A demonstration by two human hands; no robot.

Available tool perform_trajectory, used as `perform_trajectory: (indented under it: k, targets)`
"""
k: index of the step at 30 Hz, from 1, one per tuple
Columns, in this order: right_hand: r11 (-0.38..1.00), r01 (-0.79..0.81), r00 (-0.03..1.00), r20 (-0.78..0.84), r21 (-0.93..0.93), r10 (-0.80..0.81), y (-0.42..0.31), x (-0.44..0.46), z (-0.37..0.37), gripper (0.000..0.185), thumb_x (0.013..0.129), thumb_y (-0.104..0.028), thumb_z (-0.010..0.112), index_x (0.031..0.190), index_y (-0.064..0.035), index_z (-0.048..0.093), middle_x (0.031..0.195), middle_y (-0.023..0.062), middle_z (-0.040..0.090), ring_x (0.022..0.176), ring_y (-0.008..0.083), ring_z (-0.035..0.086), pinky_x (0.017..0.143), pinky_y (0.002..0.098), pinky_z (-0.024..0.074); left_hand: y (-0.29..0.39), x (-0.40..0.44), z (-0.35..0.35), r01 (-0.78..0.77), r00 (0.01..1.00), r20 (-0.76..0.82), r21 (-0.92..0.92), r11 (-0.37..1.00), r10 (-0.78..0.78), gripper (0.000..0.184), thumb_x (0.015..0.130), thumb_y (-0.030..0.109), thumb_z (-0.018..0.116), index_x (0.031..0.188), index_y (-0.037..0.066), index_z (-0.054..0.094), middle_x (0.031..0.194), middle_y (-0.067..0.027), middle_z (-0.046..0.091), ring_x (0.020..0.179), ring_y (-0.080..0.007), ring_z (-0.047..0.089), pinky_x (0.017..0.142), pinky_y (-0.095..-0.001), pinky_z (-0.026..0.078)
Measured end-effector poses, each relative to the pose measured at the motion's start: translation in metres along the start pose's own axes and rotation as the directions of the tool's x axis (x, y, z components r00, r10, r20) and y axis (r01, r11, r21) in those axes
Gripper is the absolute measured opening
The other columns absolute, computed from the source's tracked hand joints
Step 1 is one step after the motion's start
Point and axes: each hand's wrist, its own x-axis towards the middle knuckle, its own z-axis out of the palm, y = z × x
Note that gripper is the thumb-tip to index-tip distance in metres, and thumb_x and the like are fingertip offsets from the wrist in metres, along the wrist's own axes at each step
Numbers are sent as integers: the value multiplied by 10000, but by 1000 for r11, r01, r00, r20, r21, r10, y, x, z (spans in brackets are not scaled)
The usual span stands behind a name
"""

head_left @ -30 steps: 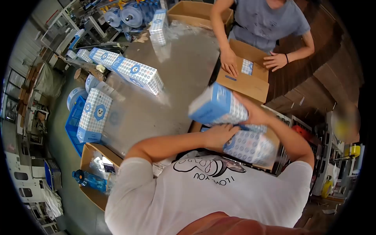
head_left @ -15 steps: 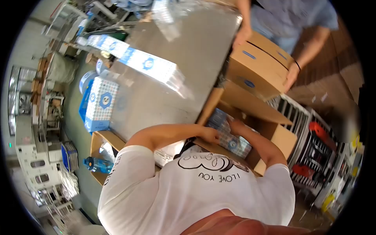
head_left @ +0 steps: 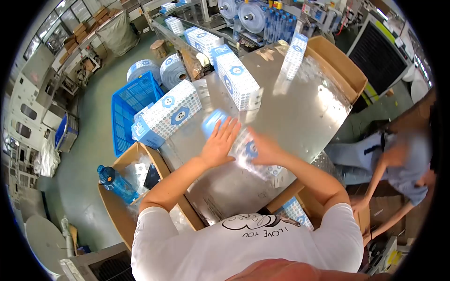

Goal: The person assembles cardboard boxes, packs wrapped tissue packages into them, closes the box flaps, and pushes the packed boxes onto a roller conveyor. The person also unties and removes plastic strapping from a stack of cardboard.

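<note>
Between my two hands, above the metal table (head_left: 300,117), is a blue-and-white patterned pack (head_left: 246,149), blurred by motion. My left hand (head_left: 219,143) lies against its left side with fingers stretched out. My right hand (head_left: 265,149) holds the pack's right side, fingers curved round it. A large patterned pack (head_left: 176,112) lies at the table's left edge, and another long one (head_left: 236,77) stands beyond my hands. Close to my body on the right, an open cardboard box (head_left: 311,206) has patterned packs (head_left: 296,213) inside.
A blue crate (head_left: 123,105) and film rolls (head_left: 174,70) are beyond the left edge. A carton (head_left: 119,201) with a blue bottle (head_left: 117,184) sits front left. An empty carton (head_left: 337,68) and one pack (head_left: 295,55) are at the back. A co-worker (head_left: 398,161) bends at right.
My hands have moved from inside the open box to over the table, now with a pack between them. The view has swung left. The co-worker now bends lower at the right.
</note>
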Motion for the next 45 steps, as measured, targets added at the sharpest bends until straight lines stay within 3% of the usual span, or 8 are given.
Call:
perform_trajectory:
  k: [3,7,15,20,29,32,37,45]
  targets:
    - [976,-138,734,679,168,-13,5,77,-25,468,746,-206,697,1144,15,586,974,188,663,940,360,620,776,439,503,-20,-17,13,-116,985,111,-112,987,129,951,624,240,809,1395,-44,330,1073,-207,575,1085,-394,521,980,-471,373]
    - [789,-179,915,-393,-587,-85,50,181,-3,549,811,-393,655,1302,-181,533,1218,234,563,1095,356,549,879,471,452,-16,-25,22,-87,943,294,-231,969,154,892,605,178,783,1359,-53,365,997,-199,572,995,-364,544,917,-428,417]
    - [915,-275,962,-81,-294,262,94,50,-21,919,719,-303,766,1490,-271,266,1224,266,456,1124,427,487,941,466,424,-44,-51,-51,311,950,172,-431,847,-261,932,617,177,828,1407,56,349,1283,-222,516,1181,-398,493,1010,-426,393]
    - [866,-460,883,0,-196,469,5,-35,-55,1030,618,-293,821,1473,-92,283,1190,271,479,1080,427,514,940,460,431,-78,-81,-39,130,712,370,-904,-406,-597,820,707,199,826,1381,37,386,1341,-123,511,1247,-283,487,1082,-434,379]
    - [954,-297,953,-76,-38,294,90,-59,-47,868,785,-259,673,1515,-214,206,1079,253,534,1015,404,556,920,444,450,49,-26,40,98,879,373,-750,-654,-296,670,812,258,706,1369,32,410,1323,-113,520,1224,-271,503,1056,-432,400]
    - [988,-147,962,-226,49,154,7,-136,-167,891,796,-131,665,1529,-219,166,1133,219,529,1090,377,521,958,403,403,130,-9,45,580,809,571,-814,-36,137,864,680,107,827,1401,34,357,1354,-133,475,1241,-242,475,1025,-413,422]
    - [979,-134,947,-271,156,173,-53,-253,-213,1044,620,-108,792,1508,-210,252,1189,204,471,1033,378,495,917,411,400,280,17,99,-326,428,456,-727,604,780,966,703,231,759,1474,60,204,1407,-241,375,1306,-365,383,1044,-473,344]
    - [748,-581,814,-247,-322,526,46,-453,26,951,613,-26,724,1449,-309,371,1200,234,481,1045,387,480,891,482,390,342,-25,156,-358,-90,872,-479,801,481,822,847,338,617,1515,148,179,1517,-167,269,1408,-422,193,1066,-693,149]
